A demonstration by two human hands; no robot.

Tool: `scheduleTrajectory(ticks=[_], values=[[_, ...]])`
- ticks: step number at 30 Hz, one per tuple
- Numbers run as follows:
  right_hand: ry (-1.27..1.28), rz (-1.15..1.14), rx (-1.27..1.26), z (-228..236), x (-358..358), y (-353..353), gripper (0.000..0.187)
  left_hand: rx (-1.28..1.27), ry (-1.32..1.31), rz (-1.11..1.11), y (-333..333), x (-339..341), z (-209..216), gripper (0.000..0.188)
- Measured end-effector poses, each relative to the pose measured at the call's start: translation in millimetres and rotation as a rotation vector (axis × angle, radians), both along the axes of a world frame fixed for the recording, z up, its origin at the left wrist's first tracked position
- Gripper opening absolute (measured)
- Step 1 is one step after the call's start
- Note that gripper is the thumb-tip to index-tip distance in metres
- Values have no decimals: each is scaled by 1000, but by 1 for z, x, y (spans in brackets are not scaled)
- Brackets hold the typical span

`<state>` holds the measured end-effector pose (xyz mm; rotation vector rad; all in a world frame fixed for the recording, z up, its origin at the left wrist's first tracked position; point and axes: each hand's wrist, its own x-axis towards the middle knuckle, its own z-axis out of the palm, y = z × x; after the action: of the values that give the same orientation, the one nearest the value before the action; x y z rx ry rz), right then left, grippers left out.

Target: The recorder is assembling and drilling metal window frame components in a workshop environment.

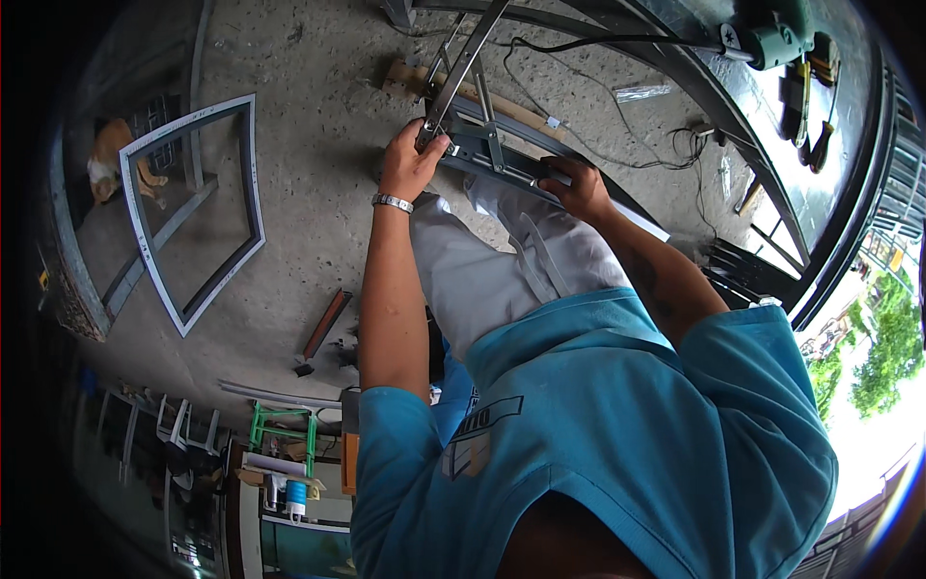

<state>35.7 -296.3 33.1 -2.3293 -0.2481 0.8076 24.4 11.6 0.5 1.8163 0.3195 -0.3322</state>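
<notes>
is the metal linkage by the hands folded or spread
Spread: its silver bars angle away from the dark frame.

Can make out bold dark letters (490, 415) on the chest of the shirt (627, 415), set aslant beside a thin black outline and partly lost to folds, with a pale angular emblem (466, 455) just below. Can also spot tiny dark marks (206, 118) along the white border of the frame (254, 174) at left, too small to read. Can find a dark symbol on a white patch (730, 39) at the cord end of the green tool (776, 43), not legible as a word.
</notes>
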Motion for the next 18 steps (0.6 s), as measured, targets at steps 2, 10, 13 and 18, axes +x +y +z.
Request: scheduleTrajectory(ticks=[2,10,13,18], values=[[0,-4,0,0,-1,1,39,20,21,-4,-1,2,1,29],[7,-17,26,0,-2,0,38,147,-27,-13,-4,1,-6,42],[0,2,10,0,0,-1,39,190,-45,15,-6,-1,-11,44],[-103,57,-35,4,3,-4,41,145,21,7,-10,4,-7,44]])
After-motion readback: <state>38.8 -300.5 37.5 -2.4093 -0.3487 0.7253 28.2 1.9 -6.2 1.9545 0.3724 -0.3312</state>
